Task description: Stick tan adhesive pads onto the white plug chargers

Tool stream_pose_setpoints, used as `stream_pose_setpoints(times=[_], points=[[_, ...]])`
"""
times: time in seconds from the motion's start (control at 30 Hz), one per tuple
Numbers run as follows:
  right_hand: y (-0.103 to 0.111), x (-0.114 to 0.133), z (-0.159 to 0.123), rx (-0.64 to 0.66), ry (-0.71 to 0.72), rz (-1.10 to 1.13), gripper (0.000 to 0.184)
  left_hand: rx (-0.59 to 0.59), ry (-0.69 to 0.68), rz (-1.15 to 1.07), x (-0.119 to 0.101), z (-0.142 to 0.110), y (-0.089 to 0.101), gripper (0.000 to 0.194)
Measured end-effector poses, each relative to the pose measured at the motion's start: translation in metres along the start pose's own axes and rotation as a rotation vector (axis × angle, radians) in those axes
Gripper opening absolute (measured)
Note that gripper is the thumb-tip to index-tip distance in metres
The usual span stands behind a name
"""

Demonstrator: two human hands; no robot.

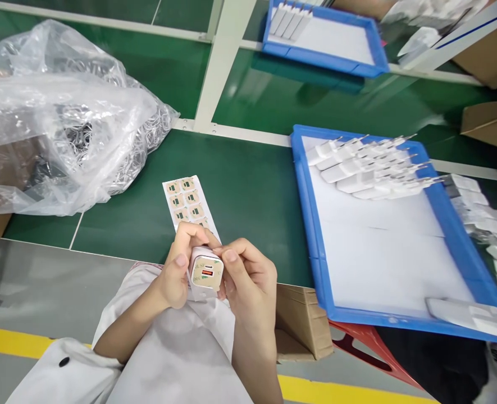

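A white USB charger (192, 259) is held above the table's front edge, its port face turned up toward me. My left hand (176, 272) is closed around its left and far sides. On the port face lies a tan adhesive sticker (214, 275) with cutouts around the ports. My right hand (248, 275) is closed at the charger's right side, with thumb and forefinger at the sticker's edge; whether they pinch the sticker too, I cannot tell. Just beyond my hands, a sheet of similar stickers (204, 196) lies on the green table (256, 185), its near end hidden.
To the right stands a blue tray (311, 224) with white chargers (370, 165) in rows. More white pieces (484, 219) lie beyond its right edge. A plastic bag (117, 106) of wiry metal pieces fills the left. Below the table edge is a cardboard box (302, 320).
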State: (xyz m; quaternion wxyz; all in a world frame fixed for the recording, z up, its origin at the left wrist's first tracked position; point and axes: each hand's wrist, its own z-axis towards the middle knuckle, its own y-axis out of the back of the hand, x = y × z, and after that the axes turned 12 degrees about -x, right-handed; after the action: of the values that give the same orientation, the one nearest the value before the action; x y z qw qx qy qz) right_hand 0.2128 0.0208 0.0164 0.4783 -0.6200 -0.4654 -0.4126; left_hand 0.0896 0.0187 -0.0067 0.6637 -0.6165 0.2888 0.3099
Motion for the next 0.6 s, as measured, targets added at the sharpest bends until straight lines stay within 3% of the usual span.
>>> stream_pose_setpoints(times=[0.2, 0.4, 0.53, 0.6], points=[[-0.002, -0.002, -0.005, -0.058, 0.094, -0.008, 0.044, 0.006, -0.031, 0.017, 0.001, 0.001, 0.001, 0.030], [-0.009, -0.004, -0.022, -0.184, 0.487, -0.412, 0.033, -0.083, -0.091, 0.068, 0.005, 0.000, -0.001, 0.033], [-0.007, -0.005, -0.023, -0.116, 0.600, -0.423, 0.010, -0.085, -0.121, 0.101, -0.003, 0.000, -0.002, 0.036], [-0.006, -0.005, -0.020, -0.081, 0.568, -0.390, 0.012, -0.069, -0.123, 0.096, -0.006, 0.001, -0.002, 0.040]])
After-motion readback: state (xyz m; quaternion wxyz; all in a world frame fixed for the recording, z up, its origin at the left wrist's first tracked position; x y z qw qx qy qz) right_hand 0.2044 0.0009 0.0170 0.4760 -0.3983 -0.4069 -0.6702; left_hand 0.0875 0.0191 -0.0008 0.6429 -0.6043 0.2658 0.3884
